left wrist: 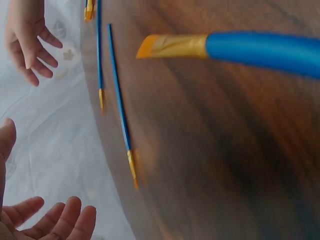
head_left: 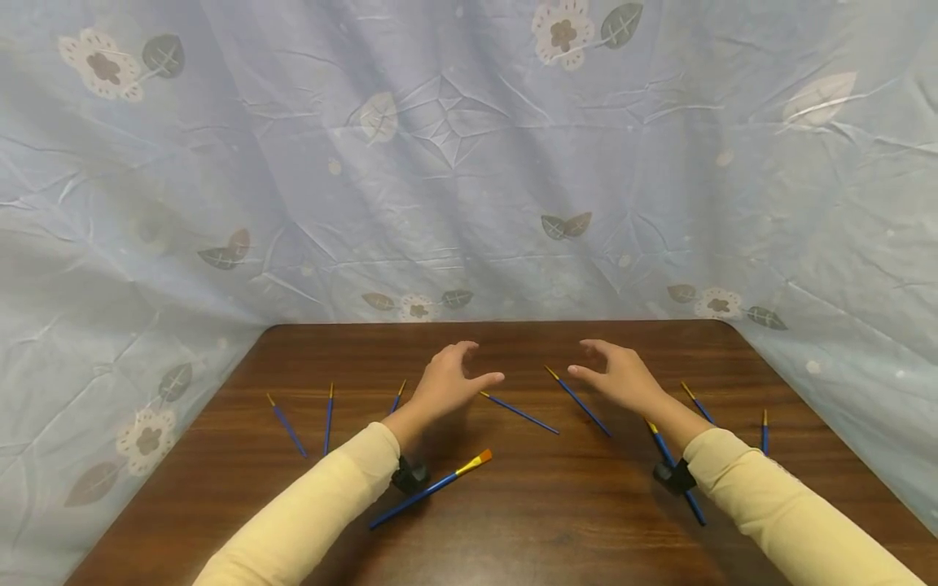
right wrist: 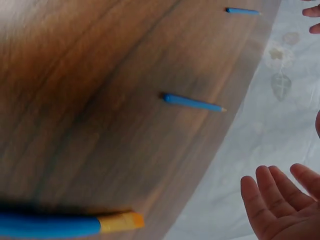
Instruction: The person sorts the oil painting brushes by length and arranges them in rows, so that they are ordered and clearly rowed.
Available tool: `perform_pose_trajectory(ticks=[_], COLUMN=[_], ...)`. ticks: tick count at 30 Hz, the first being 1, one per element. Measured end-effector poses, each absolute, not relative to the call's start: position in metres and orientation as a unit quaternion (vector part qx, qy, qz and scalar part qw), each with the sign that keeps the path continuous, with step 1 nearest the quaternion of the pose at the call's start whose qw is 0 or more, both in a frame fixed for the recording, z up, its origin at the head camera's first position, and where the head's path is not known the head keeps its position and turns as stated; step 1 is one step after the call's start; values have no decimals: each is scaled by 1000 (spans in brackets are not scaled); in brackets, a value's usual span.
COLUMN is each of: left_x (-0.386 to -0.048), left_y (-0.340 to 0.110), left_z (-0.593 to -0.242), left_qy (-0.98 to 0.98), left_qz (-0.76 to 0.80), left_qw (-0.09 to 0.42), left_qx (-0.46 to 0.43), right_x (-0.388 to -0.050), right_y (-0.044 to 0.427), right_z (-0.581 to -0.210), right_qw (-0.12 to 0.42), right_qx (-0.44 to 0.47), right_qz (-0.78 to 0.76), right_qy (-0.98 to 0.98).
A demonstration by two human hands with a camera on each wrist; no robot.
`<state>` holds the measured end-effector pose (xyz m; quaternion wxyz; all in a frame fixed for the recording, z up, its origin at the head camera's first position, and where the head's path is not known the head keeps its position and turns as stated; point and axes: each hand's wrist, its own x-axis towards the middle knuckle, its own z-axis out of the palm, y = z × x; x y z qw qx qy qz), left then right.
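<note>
Two hands above a brown wood-grain desk [head_left: 557, 513], with slim blue-handled paintbrushes lying spread across it. The left hand [head_left: 443, 384] is empty and wide, its fingers loosely bent and its thumb standing well off from them; the thumb is near the tip of a slanting brush [head_left: 522, 413]. The right hand [head_left: 621, 378] is likewise empty and wide, its thumb near the upper end of a diagonal brush [head_left: 582, 405]. A broad flat brush [head_left: 440, 486], with orange bristles and a yellow ferrule, lies close to the black device [head_left: 414, 477] at the left wrist; in the left wrist view the end of its handle is cut off by the frame. Two brushes lie in full or nearly full view at the left: an outer brush [head_left: 287, 426] and an upright brush [head_left: 329, 419]. Partly hidden are a short-showing brush [head_left: 397, 397] behind the left arm, a yellow-ferruled brush [head_left: 663, 448] crossed by the right wrist's gear, a far brush [head_left: 699, 404] behind the right forearm, and an end brush [head_left: 765, 431] behind the yellow sleeve [head_left: 784, 496]. Pale floral cloth [head_left: 454, 195] surrounds the desk; both wrist views are somewhat blurred.
</note>
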<state>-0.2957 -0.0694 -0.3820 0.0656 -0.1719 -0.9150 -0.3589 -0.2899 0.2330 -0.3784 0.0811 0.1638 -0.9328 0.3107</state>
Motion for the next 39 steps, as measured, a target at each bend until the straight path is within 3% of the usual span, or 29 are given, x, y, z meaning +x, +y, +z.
perform_pose_trajectory(ticks=[11, 17, 39], left_x=[-294, -299, -303], left_y=[-57, -52, -43], left_z=[-397, -410, -425], left_qy=[-896, -861, -883], left_qz=[-433, -494, -442], left_qw=[-12, -46, -51], left_qx=[-101, -113, -148], right_x=[-293, -297, -296], right_y=[229, 231, 225], right_z=[-393, -402, -418], right_qw=[36, 11, -34], right_qx=[108, 86, 44], right_qz=[360, 380, 427], right_qy=[-926, -921, -902])
